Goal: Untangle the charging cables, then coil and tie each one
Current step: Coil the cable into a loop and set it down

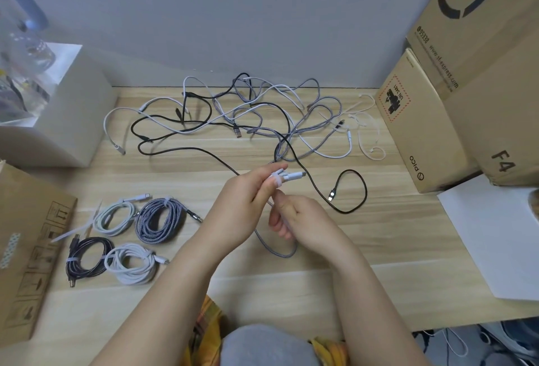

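My left hand (248, 199) pinches a white plug end (293, 175) with a white tie (276, 182) wrapped at my fingertips, near the centre of the frame. My right hand (300, 220), just below and right of it, has its fingers curled round a grey braided cable (274, 250) that loops down onto the wooden table (335, 249) beneath my wrists. Across the upper middle of the frame lies the tangle of cables (248, 112), black, white and grey strands crossing one another. One black cable (350, 190) trails out to the right of my hands. At lower left sit four coiled cables (125, 237), each tied, beside a cardboard box (26, 249).
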